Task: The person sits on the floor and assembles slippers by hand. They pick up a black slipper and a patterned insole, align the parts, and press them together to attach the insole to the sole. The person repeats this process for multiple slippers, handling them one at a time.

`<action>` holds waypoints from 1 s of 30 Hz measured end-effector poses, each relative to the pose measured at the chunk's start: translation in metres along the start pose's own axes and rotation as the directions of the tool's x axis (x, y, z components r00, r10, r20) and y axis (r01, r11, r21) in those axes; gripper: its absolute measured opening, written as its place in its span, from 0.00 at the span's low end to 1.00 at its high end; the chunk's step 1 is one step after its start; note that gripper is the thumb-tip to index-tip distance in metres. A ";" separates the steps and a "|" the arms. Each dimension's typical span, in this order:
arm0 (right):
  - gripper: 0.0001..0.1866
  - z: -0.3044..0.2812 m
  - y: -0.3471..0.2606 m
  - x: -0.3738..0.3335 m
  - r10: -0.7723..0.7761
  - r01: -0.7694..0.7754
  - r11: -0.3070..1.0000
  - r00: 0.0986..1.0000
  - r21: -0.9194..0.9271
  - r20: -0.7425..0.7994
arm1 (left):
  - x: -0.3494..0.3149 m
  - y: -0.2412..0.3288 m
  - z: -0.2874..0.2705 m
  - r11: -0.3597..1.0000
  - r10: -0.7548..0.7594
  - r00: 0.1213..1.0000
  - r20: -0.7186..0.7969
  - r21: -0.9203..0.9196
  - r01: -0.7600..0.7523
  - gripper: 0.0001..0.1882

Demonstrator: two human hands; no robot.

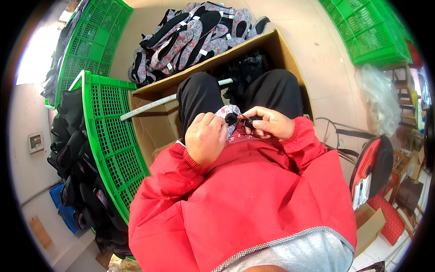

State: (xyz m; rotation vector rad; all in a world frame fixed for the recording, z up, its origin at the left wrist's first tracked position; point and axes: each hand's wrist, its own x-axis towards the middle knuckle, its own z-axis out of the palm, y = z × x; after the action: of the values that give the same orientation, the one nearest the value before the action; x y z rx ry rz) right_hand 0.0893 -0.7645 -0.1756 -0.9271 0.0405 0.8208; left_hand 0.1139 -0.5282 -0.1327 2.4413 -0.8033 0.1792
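Observation:
My left hand (206, 139) is closed round a grey-and-red floral slipper (226, 111) with a dark lining, held above my lap. Its far end shows past my fingers; the rest lies hidden under the hand. Close on its right, my right hand (268, 122) grips small dark scissors (247, 120). Their thin blades point toward the slipper's dark opening, and the fingers cover most of the handles. Whether the blades touch the fabric, I cannot tell.
A cardboard box (156, 97) stands around my knees, a white pole (152, 105) across it. Beyond lies a heap of floral slippers (199, 38). Green crates (113, 136) stand at left, holding dark slippers; another green crate (369, 31) is far right. A folding chair (374, 158) stands right.

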 end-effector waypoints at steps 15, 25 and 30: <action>0.11 0.002 -0.007 0.013 0.242 -0.249 0.968 0.962 -0.041 -0.123 | -0.007 -0.003 0.007 0.995 0.031 0.995 -0.098 -0.088 -0.040 0.07; 0.10 0.008 -0.015 0.019 0.259 -0.272 0.957 0.958 -0.105 -0.122 | -0.010 -0.008 0.013 0.987 0.053 0.990 -0.128 -0.146 -0.071 0.07; 0.09 0.012 -0.011 0.022 0.214 -0.223 0.973 0.969 -0.059 -0.126 | -0.012 -0.008 0.013 0.988 0.044 0.993 -0.109 -0.145 -0.060 0.07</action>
State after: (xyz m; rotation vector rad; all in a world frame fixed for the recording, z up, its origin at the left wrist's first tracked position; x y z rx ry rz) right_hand 0.1079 -0.7456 -0.1686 -1.0523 0.2210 0.9753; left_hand 0.1081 -0.5240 -0.1506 2.2532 -0.8047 0.2565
